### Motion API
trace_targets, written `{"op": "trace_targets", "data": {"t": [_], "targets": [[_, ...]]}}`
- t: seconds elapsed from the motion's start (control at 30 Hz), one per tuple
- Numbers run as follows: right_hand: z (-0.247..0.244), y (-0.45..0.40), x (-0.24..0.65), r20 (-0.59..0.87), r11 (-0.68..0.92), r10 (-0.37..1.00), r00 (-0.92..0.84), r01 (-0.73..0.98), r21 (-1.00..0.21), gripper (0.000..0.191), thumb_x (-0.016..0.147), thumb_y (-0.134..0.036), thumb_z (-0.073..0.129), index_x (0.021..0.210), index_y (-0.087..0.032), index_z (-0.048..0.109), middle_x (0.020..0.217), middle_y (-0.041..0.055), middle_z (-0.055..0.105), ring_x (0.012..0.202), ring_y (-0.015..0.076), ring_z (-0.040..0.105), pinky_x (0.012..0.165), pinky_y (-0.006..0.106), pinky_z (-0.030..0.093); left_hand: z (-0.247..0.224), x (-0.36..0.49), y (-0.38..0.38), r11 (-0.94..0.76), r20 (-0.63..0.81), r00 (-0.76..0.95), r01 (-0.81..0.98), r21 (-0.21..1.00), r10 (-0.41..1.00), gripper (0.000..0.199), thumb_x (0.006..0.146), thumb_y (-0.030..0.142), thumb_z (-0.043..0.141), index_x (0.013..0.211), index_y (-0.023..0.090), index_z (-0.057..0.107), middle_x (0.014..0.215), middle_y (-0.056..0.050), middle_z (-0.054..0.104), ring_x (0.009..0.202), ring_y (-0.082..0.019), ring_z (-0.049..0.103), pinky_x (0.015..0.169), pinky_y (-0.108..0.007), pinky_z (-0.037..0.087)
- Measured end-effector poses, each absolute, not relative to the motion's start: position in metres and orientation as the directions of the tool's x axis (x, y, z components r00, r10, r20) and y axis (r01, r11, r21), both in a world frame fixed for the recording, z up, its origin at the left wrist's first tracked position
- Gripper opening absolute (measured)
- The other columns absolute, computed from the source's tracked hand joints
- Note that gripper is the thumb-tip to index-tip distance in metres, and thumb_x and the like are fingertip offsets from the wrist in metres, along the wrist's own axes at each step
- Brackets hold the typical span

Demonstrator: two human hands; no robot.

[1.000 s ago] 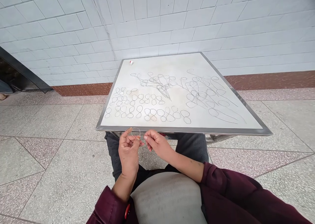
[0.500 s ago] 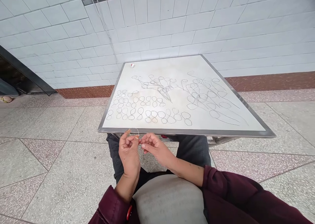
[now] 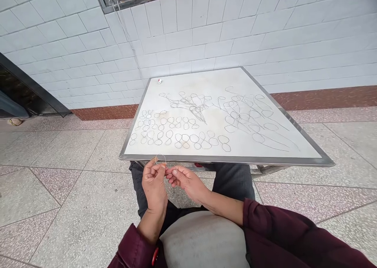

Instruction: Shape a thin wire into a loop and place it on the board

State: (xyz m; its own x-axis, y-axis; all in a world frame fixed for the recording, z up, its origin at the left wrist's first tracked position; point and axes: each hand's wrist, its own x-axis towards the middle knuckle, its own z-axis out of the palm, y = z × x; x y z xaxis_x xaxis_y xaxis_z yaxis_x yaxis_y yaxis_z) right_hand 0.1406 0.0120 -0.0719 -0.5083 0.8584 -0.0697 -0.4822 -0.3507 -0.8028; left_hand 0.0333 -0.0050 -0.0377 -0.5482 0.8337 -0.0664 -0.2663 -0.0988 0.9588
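A thin wire loop (image 3: pixel 160 159) is pinched between thumb and fingers of the left hand (image 3: pixel 154 181), just below the near edge of the table (image 3: pixel 265 159). The right hand (image 3: pixel 185 178) is closed on the wire's tail, its fingertips touching the left's. Many finished wire loops (image 3: pixel 179 136), oval and figure-eight in shape, are laid in rows on the pale, steel-rimmed tabletop, with tangled long-stemmed wire pieces (image 3: pixel 250 119) beside them. No writing can be read.

Even soft daylight, faint shadows, sharp centre, perhaps wide-angle edge bending
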Motion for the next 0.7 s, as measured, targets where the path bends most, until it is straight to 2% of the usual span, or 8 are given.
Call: {"op": "trace_targets", "data": {"t": [0.1, 0.27, 0.5, 0.6, 0.7], "targets": [[-0.072, 0.016, 0.143, -0.097, -0.367, 0.843, -0.528, -0.435, -0.822, 0.032, 0.083, -0.048, 0.065, 0.093, -0.018, 0.070, 0.085, 0.0029, 0.066, 0.071, 0.0128, 0.059, 0.071, 0.030, 0.049, -0.039, 0.031, -0.004, -0.073, -0.084, -0.540, -0.262, 0.962, 0.838, 0.039, 0.073, 0.021, 0.073, 0.110, 0.016, 0.060, 0.074, 0.003, 0.065, 0.068, -0.009, 0.063, 0.073, -0.023, 0.049], [-0.071, 0.020, 0.147, -0.127, -0.402, 0.821, -0.557, -0.406, -0.821, 0.036, 0.080, -0.051, 0.067, 0.091, -0.017, 0.069, 0.078, 0.0013, 0.064, 0.067, 0.0117, 0.058, 0.066, 0.028, 0.048, -0.039, 0.031, -0.003, -0.064, -0.077, -0.532, -0.241, 0.968, 0.843, 0.039, 0.074, 0.021, 0.072, 0.110, 0.016, 0.060, 0.072, 0.004, 0.065, 0.064, -0.008, 0.062, 0.075, -0.025, 0.048], [-0.065, 0.014, 0.151, -0.083, -0.408, 0.814, -0.576, -0.464, -0.786, 0.032, 0.084, -0.048, 0.065, 0.095, -0.018, 0.067, 0.085, 0.0022, 0.063, 0.072, 0.0109, 0.059, 0.066, 0.024, 0.047, -0.029, 0.035, -0.006, -0.131, 0.010, -0.527, -0.193, 0.972, 0.850, 0.038, 0.075, 0.023, 0.071, 0.111, 0.018, 0.060, 0.074, 0.003, 0.065, 0.066, -0.009, 0.061, 0.074, -0.025, 0.049], [-0.062, 0.010, 0.153, -0.035, -0.301, 0.840, -0.541, -0.413, -0.859, 0.031, 0.087, -0.050, 0.060, 0.093, -0.020, 0.063, 0.082, 0.0013, 0.063, 0.070, 0.0116, 0.059, 0.065, 0.025, 0.047, -0.023, 0.038, -0.011, -0.161, 0.043, -0.533, -0.178, 0.971, 0.845, 0.037, 0.075, 0.022, 0.071, 0.110, 0.017, 0.060, 0.074, 0.003, 0.065, 0.067, -0.009, 0.061, 0.076, -0.025, 0.048], [-0.056, 0.009, 0.156, 0.024, -0.112, 0.850, -0.526, -0.225, -0.968, 0.033, 0.088, -0.052, 0.054, 0.083, -0.020, 0.058, 0.074, 0.0006, 0.062, 0.062, 0.0127, 0.058, 0.062, 0.028, 0.048, -0.018, 0.040, -0.017, -0.172, 0.054, -0.528, -0.178, 0.969, 0.848, 0.039, 0.074, 0.023, 0.072, 0.111, 0.017, 0.059, 0.073, 0.003, 0.064, 0.067, -0.009, 0.060, 0.075, -0.025, 0.048]]}}
